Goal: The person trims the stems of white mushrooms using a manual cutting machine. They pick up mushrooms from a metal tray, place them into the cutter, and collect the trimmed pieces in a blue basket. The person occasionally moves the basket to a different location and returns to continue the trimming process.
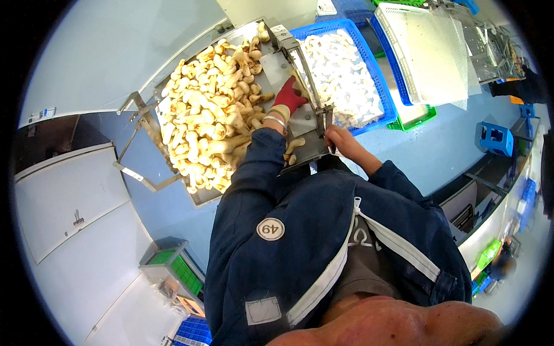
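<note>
My left hand (291, 98), in a red glove, rests over the metal plate of a long-bladed hand slicer (303, 65), close by its blade. Its fingers look spread, but whether they hold a pale piece is unclear. My right hand (344, 140) is closed around the handle at the slicer's near end. A large heap of whole king oyster mushrooms (207, 116) fills the metal tray to the left. A few small mushrooms (294, 147) lie on the plate's near part. Beyond the blade, white sliced pieces (342, 73) cover the mesh in a blue plastic basket (383, 93).
A white perforated tray (415, 56) with mesh sits at the upper right, above a green-rimmed tray (426, 119). A blue stool (496, 138) stands on the floor at right. A metal bracket (143, 116) juts out left of the mushrooms. Another person (504, 264) is at the far right.
</note>
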The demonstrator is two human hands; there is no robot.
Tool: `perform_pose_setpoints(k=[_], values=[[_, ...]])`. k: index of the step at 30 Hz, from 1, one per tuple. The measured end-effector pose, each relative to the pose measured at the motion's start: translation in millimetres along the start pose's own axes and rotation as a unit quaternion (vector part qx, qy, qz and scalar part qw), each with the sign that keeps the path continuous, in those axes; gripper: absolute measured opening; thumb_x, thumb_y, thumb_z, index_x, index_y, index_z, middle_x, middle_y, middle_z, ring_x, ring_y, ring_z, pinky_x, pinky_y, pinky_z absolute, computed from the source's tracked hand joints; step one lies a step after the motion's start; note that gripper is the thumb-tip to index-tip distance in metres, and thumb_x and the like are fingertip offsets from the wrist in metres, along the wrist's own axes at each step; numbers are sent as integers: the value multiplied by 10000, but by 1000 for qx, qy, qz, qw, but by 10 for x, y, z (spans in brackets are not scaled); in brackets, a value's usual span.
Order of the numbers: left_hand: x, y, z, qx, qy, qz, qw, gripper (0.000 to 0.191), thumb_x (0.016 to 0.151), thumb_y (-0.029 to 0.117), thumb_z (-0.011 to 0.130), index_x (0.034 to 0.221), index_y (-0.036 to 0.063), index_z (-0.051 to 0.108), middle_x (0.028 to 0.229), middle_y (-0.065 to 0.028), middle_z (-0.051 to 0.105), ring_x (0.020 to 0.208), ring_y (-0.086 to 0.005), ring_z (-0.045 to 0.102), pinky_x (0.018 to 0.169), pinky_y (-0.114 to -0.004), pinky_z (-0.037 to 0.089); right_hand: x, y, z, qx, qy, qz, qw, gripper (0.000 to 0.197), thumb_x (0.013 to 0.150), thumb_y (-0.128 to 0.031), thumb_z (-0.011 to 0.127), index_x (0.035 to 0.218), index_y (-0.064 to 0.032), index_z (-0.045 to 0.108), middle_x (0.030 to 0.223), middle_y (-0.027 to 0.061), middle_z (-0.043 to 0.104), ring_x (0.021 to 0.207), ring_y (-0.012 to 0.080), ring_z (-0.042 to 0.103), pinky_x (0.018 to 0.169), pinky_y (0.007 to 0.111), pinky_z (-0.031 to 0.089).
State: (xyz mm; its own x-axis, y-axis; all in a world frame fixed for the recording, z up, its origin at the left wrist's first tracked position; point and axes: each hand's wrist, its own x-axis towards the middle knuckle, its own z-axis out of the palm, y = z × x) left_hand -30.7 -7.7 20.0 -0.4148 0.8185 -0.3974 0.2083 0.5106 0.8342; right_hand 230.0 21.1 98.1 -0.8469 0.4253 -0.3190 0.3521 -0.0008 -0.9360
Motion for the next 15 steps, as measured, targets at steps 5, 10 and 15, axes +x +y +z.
perform_pose_setpoints(k=[5,10,15], values=[[211,-265,49,-81,-13,-44,996,1074,692,199,831,1507,34,152,1145,-213,656,1050,-298,639,879,-342,516,239,-1144,-181,73,-26,-82,994,362,977,-250,401,717,-24,512,691,74,552,639,167,521,605,311,434],[24,-52,86,-62,-6,-20,998,1030,685,180,823,1503,51,210,1121,-202,655,1025,-294,641,879,-349,515,82,-457,-166,-14,-48,-92,995,363,969,-230,390,690,-31,510,698,62,540,628,167,516,601,308,427],[-129,154,-27,-76,-38,12,996,1015,670,141,817,1501,57,241,1098,-192,656,969,-265,650,824,-341,533,2,288,17,14,-46,-17,999,338,970,-278,411,809,-8,537,728,71,555,694,187,530,655,320,438]])
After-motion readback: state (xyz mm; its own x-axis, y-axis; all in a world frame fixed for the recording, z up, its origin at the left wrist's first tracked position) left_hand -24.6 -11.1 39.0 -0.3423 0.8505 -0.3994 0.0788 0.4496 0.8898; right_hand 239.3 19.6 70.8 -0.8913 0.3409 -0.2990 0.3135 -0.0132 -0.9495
